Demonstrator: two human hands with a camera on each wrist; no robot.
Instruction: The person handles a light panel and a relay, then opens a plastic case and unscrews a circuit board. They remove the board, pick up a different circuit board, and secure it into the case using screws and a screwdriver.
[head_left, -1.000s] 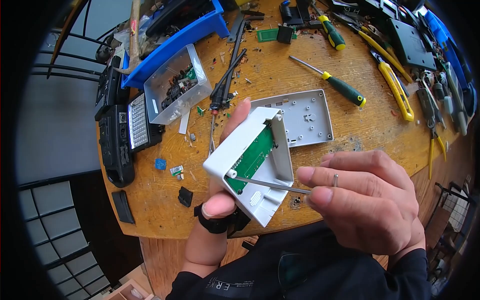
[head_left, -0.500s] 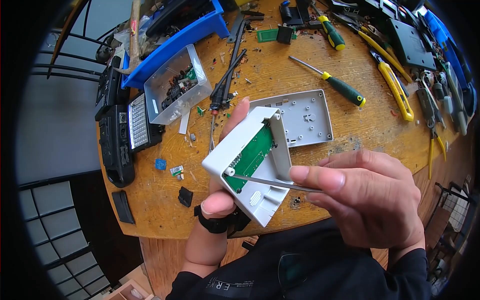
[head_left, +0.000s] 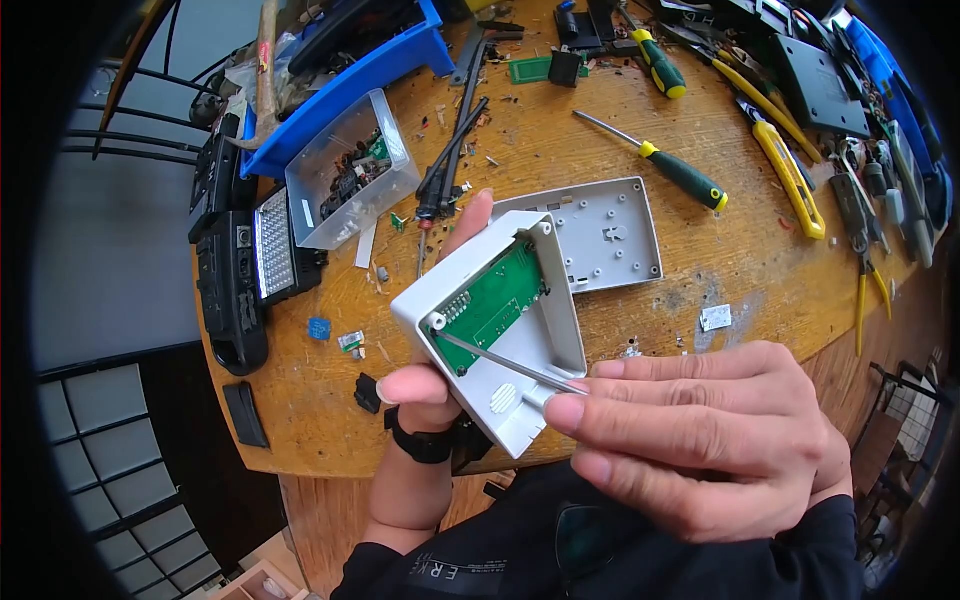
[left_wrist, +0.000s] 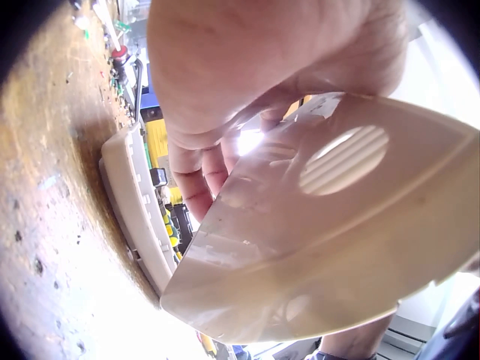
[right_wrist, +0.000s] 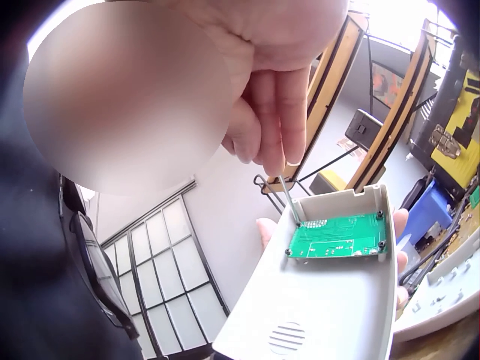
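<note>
- White, glossy plastic makes up the hollow box-shaped housing, held in the air above the brown wooden bench, tilted, its hollow side facing up and towards the right hand.
- Inside it sits a green rectangular circuit board, with a row of pale pin-like joints near one edge and dark screw heads at its corners.
- Below the board, the inner wall carries a round vent with parallel slots – and a white round post rises in the corner near the joints.
- Left hand: its grip is closed round the housing from behind, thumb against one side wall, fingers along the opposite one; a black band circles the wrist.
- Right hand: its grip is narrow, fingertips pinching a slim grey metal rod – the rod slants across the hollow, its tip at the board's corner beside the post. Whether the tip touches the board, I cannot tell.
- Behind the housing, a light grey plastic cover lies on the bench, its inner face, dotted with small pegs, upward.
</note>
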